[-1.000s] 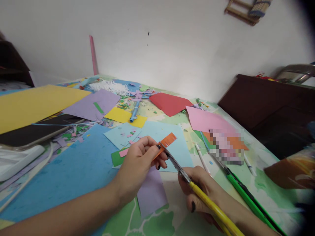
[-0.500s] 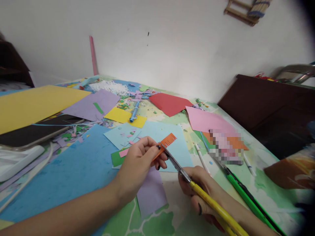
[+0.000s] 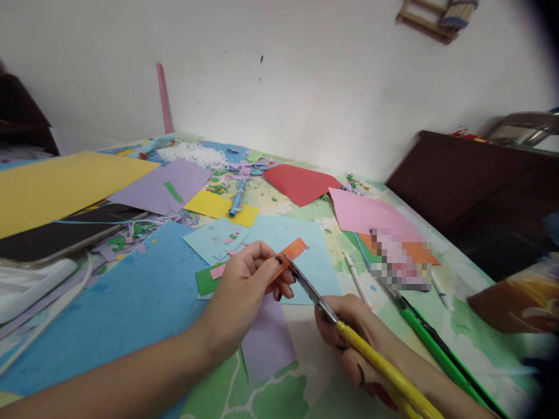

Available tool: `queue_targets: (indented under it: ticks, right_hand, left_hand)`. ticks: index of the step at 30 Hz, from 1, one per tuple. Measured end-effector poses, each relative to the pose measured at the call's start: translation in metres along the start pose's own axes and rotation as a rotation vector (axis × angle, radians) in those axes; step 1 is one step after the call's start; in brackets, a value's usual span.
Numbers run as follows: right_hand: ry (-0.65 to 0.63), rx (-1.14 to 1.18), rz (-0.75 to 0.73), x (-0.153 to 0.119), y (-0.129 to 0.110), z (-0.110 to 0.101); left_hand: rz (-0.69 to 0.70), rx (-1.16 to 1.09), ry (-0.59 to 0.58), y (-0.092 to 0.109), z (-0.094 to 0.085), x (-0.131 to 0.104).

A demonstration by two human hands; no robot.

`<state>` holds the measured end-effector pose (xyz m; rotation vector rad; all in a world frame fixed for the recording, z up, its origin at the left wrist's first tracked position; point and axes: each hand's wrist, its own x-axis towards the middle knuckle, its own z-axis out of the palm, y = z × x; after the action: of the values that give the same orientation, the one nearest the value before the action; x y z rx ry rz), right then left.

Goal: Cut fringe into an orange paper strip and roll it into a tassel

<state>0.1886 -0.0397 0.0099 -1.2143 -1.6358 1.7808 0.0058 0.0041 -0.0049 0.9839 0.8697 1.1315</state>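
Note:
Between the thumb and fingers of my left hand [image 3: 247,285] is a small orange paper strip [image 3: 297,249], its near long edge cut into a fringe of fine slits. My right hand [image 3: 349,331] grips a pair of scissors [image 3: 371,355] with yellow handles and metal blades. The blade tips lie against the strip's lower edge, close to my left thumb. Underneath are a light blue sheet [image 3: 321,265], a lilac sheet [image 3: 268,343] and a green piece [image 3: 207,280] with a pink strip on it.
A large blue sheet [image 3: 144,314] and a phone [image 3: 65,233] lie to the left. Farther back are a red sheet [image 3: 301,183], a pink sheet [image 3: 371,212] and white shredded strands [image 3: 192,156]. On the right are a green utility knife [image 3: 441,349] and a white pen [image 3: 358,282].
The slits on the orange strip now reach closer to my left thumb, and its fringe looks more spread. The scissor blades have closed slightly, and both hands stay nearly in place.

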Motion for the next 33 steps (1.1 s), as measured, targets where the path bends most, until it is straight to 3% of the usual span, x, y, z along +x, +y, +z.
queue_targets:
  ticks: [22,33]
  right_hand:
    - [0.131,-0.059,-0.040,0.0024,0.0021,0.0042]
    - [0.096,0.000,-0.066,0.0057,0.0041,0.0050]
  left_hand:
    - [-0.013,-0.020,0.007,-0.0007,-0.0001,0.0006]
    - [-0.024,-0.046,-0.004,-0.0014,-0.0012,-0.0028]
